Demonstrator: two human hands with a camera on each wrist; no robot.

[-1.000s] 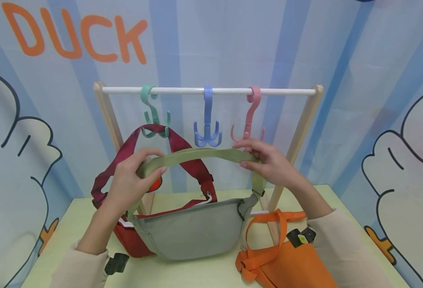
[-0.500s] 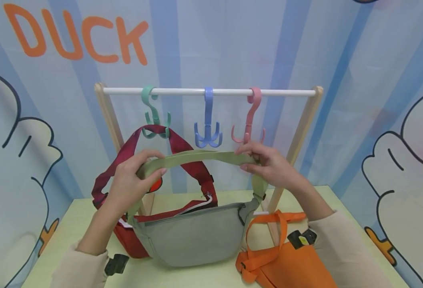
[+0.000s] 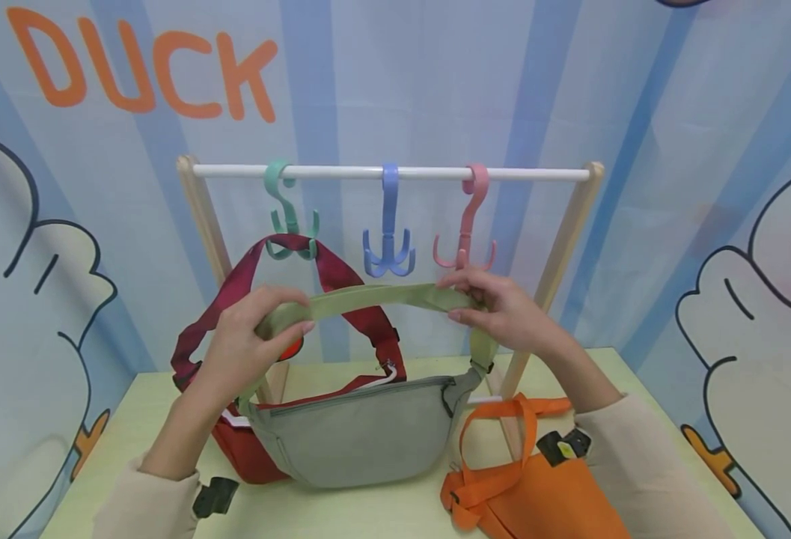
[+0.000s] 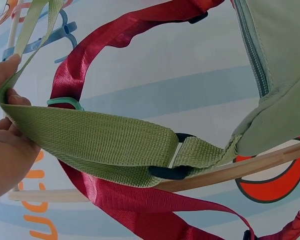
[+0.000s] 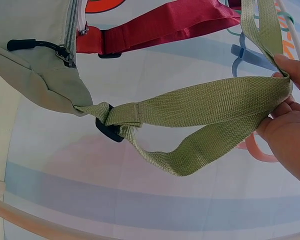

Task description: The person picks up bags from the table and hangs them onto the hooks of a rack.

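A grey-green waist bag (image 3: 368, 434) hangs from its light green strap (image 3: 368, 298), which both hands hold up in front of the rack. My left hand (image 3: 250, 329) pinches the strap's left part between thumb and fingers. On the right, my right hand (image 3: 503, 307) pinches it likewise, just below the pink hook (image 3: 465, 224). The blue hook (image 3: 388, 232) hangs above the strap's middle. Behind the waist bag, a red bag (image 3: 250, 453) hangs by its dark red strap (image 3: 341, 266) from the green hook (image 3: 290, 221); the waist bag hides much of it.
The rack has a white rod (image 3: 341, 171) between wooden legs (image 3: 560, 254). An orange bag (image 3: 550, 501) lies on the pale yellow table (image 3: 132, 419) at the front right, below the right forearm. A printed curtain (image 3: 422, 82) stands behind.
The waist bag dips slightly, then rises a little again. Both hands sit slightly lower than a second ago and keep their hold on the strap.
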